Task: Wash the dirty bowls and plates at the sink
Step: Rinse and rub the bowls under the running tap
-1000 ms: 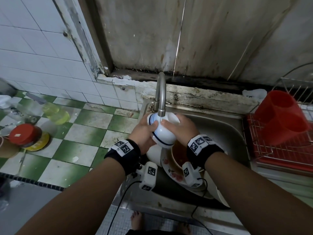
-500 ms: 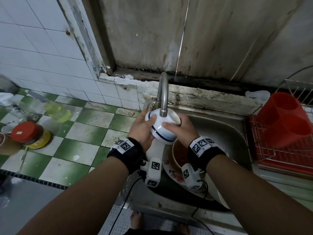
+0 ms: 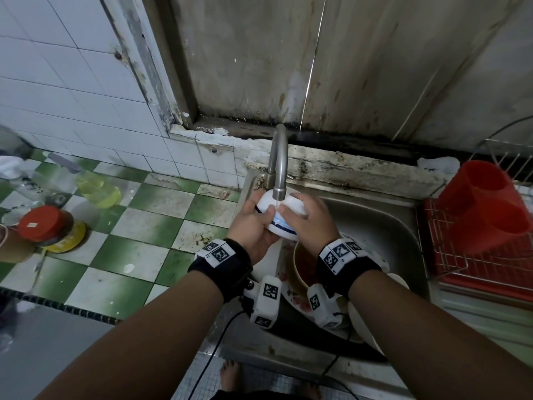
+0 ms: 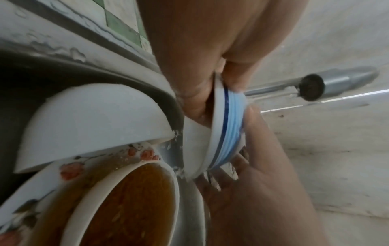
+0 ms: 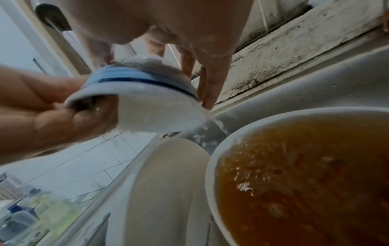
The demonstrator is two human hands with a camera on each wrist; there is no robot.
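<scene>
- Two hands are closed on one small white ceramic bowl with a blue band (image 3: 284,217), held upside down under the curved steel tap (image 3: 279,166), at about 12 o'clock of the steel sink (image 3: 383,223).
- The left hand (image 3: 253,226) is wrapped round the bowl's rim, its fingers curled inside, as is seen in the right wrist view.
- The right hand (image 3: 310,223) is laid over the bowl's base, fingers bent round its far side; a thin stream of water falls onto it.
- Directly below, toward 6 o'clock, a white bowl full of brown liquid (image 5: 305,179) is seen sitting on a flower-patterned plate (image 4: 69,168), with another white bowl (image 4: 90,119) overturned beside it at 9 o'clock.
- A slip is judged the main risk: the glaze is wet, and a loosened hold would drop the bowl onto the crockery beneath, chipping it or splashing the brown liquid.
- Run-off is also likely to overfill that full bowl.
</scene>
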